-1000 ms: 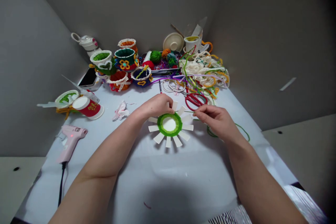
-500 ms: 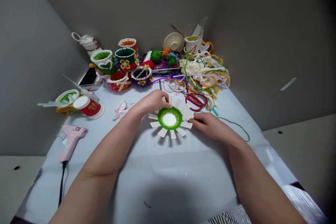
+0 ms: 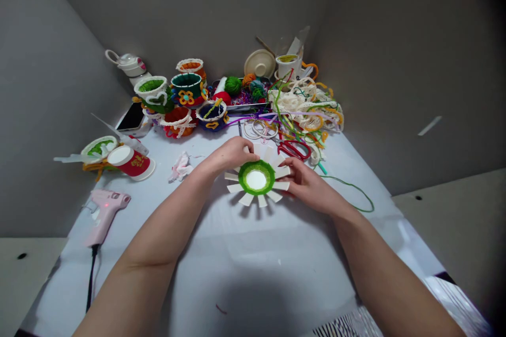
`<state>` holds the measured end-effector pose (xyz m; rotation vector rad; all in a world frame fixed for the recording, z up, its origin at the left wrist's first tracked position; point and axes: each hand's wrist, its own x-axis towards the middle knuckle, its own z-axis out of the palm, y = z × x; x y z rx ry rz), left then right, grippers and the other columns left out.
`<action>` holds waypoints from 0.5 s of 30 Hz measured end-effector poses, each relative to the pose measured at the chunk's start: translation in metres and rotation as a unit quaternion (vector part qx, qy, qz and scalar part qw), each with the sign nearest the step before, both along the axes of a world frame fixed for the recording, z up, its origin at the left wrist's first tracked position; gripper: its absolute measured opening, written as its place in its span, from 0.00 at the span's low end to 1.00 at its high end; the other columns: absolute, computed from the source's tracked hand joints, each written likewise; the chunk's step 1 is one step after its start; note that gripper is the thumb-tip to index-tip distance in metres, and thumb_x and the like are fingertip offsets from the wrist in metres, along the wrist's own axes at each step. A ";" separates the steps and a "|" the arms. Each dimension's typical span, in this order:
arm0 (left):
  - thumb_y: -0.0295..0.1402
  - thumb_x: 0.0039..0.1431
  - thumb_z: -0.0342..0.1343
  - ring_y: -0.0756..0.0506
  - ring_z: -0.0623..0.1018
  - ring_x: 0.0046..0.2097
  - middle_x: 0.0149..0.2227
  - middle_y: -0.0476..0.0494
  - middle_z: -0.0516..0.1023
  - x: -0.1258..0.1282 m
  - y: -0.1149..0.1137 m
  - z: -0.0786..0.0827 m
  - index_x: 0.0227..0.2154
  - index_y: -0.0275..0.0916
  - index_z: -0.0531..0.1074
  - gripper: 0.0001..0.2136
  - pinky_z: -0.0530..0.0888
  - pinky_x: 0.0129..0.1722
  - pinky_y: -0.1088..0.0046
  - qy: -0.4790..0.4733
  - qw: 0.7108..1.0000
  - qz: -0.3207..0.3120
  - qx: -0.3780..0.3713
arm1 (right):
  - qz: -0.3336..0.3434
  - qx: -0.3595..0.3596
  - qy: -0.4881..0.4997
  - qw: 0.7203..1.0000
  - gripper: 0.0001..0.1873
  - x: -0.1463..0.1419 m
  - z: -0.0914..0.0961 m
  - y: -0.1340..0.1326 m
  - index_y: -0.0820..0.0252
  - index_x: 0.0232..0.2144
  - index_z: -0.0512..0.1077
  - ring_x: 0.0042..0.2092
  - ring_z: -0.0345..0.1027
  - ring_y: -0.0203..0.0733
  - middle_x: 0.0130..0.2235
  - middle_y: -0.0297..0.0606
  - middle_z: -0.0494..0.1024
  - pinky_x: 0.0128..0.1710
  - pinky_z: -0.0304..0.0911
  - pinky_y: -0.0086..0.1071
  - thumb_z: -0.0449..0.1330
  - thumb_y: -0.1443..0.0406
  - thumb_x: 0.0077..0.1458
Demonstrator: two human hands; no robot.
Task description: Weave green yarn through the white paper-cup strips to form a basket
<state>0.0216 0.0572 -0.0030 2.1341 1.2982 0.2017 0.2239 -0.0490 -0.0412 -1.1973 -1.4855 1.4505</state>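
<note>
A paper cup [image 3: 256, 179], slit into white strips that are splayed outward like petals, is held just above the tabletop [image 3: 237, 253], between the 2 hands. Its round base is faced toward the camera, and a band of green yarn [image 3: 243, 179] is wound around it. By the left hand [image 3: 239, 152], the cup is pinched at its upper left edge, with the thumb laid near the green band. The right hand [image 3: 306, 184] is placed against the strips on the right side, with its fingers bent; whether anything is gripped there cannot be told, since the fingertips are partly hidden. To the right of that hand, a loose green strand [image 3: 351, 185] is looped on the tabletop.

Behind the right hand, red-handled scissors [image 3: 291, 149] are laid beside a tangled pile of lace and cords [image 3: 300, 100]. At the far left, a pink glue gun [image 3: 106, 213] is set down, with a red and white cup [image 3: 136, 164] tipped on its side beyond it. Yarn-covered pots [image 3: 187, 89] are clustered at the back.
</note>
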 end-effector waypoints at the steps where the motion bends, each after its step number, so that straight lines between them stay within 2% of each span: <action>1: 0.42 0.48 0.57 0.50 0.68 0.28 0.24 0.49 0.71 0.000 0.000 0.000 0.26 0.37 0.74 0.12 0.60 0.27 0.74 0.001 1.000 0.007 0.006 | -0.024 -0.014 0.005 1.000 0.15 0.000 0.000 0.001 0.56 0.42 0.60 0.32 0.68 0.37 0.33 0.33 0.74 0.31 0.64 0.30 0.58 0.62 0.52; 4: 0.42 0.48 0.56 0.50 0.68 0.28 0.24 0.49 0.70 -0.001 0.000 0.001 0.26 0.36 0.74 0.13 0.61 0.27 0.74 0.001 0.999 0.031 0.010 | -0.106 -0.006 -0.012 0.994 0.08 0.003 0.000 0.003 0.57 0.36 0.64 0.31 0.65 0.35 0.29 0.31 0.71 0.34 0.63 0.30 0.55 0.59 0.55; 6: 0.42 0.48 0.56 0.50 0.68 0.27 0.24 0.49 0.70 0.000 0.000 0.002 0.27 0.36 0.74 0.12 0.61 0.27 0.74 0.003 0.999 0.043 -0.001 | -0.131 0.008 -0.028 0.991 0.11 0.007 0.002 0.004 0.57 0.33 0.67 0.29 0.62 0.34 0.27 0.31 0.68 0.33 0.61 0.29 0.53 0.56 0.57; 10: 0.40 0.48 0.55 0.50 0.69 0.27 0.24 0.48 0.71 0.002 -0.002 0.002 0.27 0.36 0.73 0.11 0.62 0.26 0.74 0.011 0.998 0.053 -0.015 | -0.110 0.036 -0.074 0.991 0.18 0.010 0.005 0.004 0.59 0.32 0.69 0.26 0.58 0.34 0.23 0.30 0.64 0.29 0.58 0.28 0.52 0.51 0.57; 15: 0.40 0.48 0.56 0.48 0.73 0.31 0.33 0.44 0.75 -0.001 0.000 0.002 0.34 0.35 0.72 0.14 0.66 0.27 0.75 -0.007 0.997 0.041 -0.068 | -0.087 0.067 -0.184 0.977 0.14 0.007 0.006 0.003 0.60 0.28 0.68 0.25 0.55 0.33 0.24 0.30 0.66 0.25 0.50 0.27 0.55 0.55 0.54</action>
